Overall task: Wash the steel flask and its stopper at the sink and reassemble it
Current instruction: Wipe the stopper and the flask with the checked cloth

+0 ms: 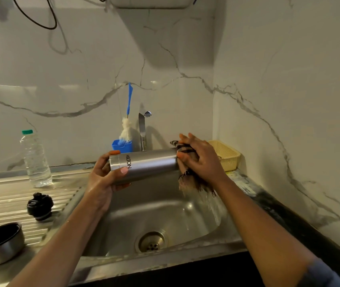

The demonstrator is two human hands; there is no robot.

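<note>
Head view: I see flask (144, 165) lying left-right, left hand (99, 181) gripping its left end. Right hand (202, 160) seemingly clutches cloth (187, 183) against the right end.

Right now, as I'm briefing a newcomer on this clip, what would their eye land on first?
The steel flask, held sideways above the sink: the left hand grips one end, the right hand holds a striped cloth against the other. Next, the black stopper sitting apart on the drainboard at left.
</note>
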